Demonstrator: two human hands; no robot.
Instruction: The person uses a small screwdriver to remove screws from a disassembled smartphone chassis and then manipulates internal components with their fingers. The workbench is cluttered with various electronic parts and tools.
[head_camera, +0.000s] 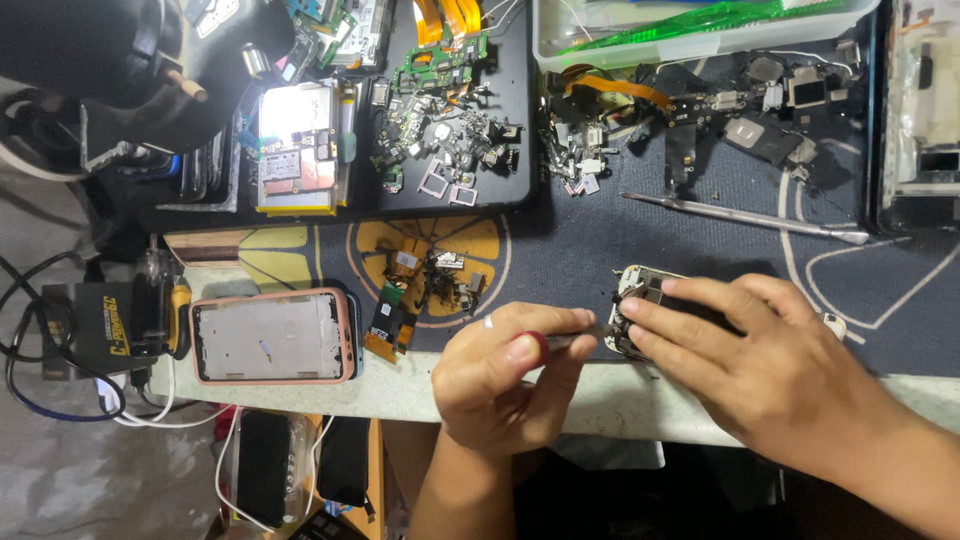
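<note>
At the far left a black box (85, 325) with cables is sitting off the mat; beside it a pink-rimmed phone frame (273, 337) is lying face up. Above, a black tray (520, 130) is holding boards and loose parts. The left hand (505, 375) is pinching a thin tool (580, 336), fingers closed around it, its tip reaching into a small opened device (632, 290) at the mat's (700, 250) front edge. The right hand (770, 370) is pressing that device down, fingers clamped over it. Tweezers (745, 216) are lying beyond. The tool could slip if pushed hard, gouging the device or jabbing the right fingers; small parts could spring off the table edge.
</note>
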